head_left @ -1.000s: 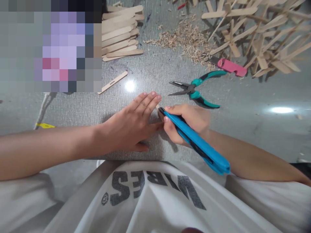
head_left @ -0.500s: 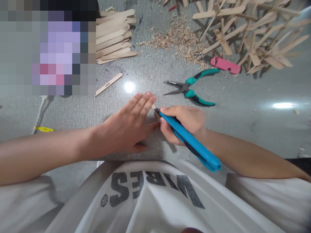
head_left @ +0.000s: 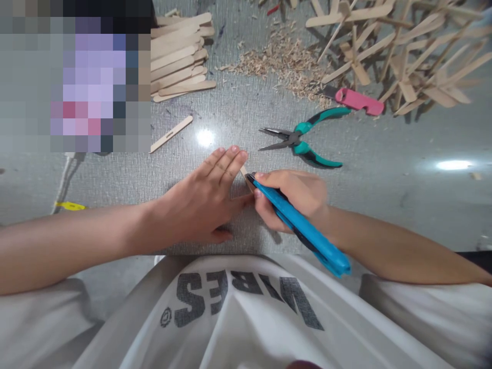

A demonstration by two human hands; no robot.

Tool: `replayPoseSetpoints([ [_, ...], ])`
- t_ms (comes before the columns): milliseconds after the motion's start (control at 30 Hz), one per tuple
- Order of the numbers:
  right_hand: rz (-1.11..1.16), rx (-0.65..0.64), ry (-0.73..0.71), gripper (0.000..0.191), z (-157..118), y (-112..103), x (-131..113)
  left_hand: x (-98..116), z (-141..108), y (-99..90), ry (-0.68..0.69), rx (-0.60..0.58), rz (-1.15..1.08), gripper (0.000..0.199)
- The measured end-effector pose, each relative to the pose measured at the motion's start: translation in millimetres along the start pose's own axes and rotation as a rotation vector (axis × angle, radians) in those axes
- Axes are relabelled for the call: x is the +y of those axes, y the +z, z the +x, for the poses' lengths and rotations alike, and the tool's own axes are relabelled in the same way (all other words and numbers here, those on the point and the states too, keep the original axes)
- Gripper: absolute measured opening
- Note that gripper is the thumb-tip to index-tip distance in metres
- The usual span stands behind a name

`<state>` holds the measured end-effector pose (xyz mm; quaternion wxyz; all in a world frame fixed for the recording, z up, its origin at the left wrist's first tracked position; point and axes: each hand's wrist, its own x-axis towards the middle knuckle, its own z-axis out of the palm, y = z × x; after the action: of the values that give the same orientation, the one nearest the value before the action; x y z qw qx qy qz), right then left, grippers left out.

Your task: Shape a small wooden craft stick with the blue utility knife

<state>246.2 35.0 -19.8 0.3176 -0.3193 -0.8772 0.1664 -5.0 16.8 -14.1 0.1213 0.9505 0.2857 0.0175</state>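
My left hand [head_left: 202,197] lies flat on the table with fingers stretched out, pressing on a craft stick [head_left: 243,170]. Only a short part of that stick shows; the rest is under my hands. In my right hand [head_left: 294,192] is a blue utility knife [head_left: 307,228], its black tip resting at the stick beside my left fingers. The blade itself is too small to make out. Just beyond my hands lie needle-nose pliers [head_left: 294,139] with teal and black handles, jaws apart. Another craft stick [head_left: 172,133], with a slot in its middle, lies to the upper left.
A stack of craft sticks [head_left: 179,59] lies at the back left. Wood shavings [head_left: 280,64] are heaped at the back middle, beside a pink-handled knife [head_left: 359,101]. Joined craft sticks [head_left: 403,61] pile up at the back right. A cable [head_left: 63,179] with a yellow tag runs at the left.
Both hands keep almost the same place; the knife and my right hand have shifted very slightly right and toward me. The view has moved a little.
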Motion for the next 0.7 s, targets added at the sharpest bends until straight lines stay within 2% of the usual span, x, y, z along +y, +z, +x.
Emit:
replayPoseSetpoints([
  [367, 0.001, -0.005, -0.001, 0.021, -1.2, -2.3, -0.3, -0.4, 1.3, -0.8, 0.004, 0.000, 0.021, 0.111],
  [700, -0.055, -0.027, 0.011, 0.023, -7.6, -3.7, -3.5, -1.0, -0.1, 2.9, 0.023, 0.019, 0.021, 0.121],
])
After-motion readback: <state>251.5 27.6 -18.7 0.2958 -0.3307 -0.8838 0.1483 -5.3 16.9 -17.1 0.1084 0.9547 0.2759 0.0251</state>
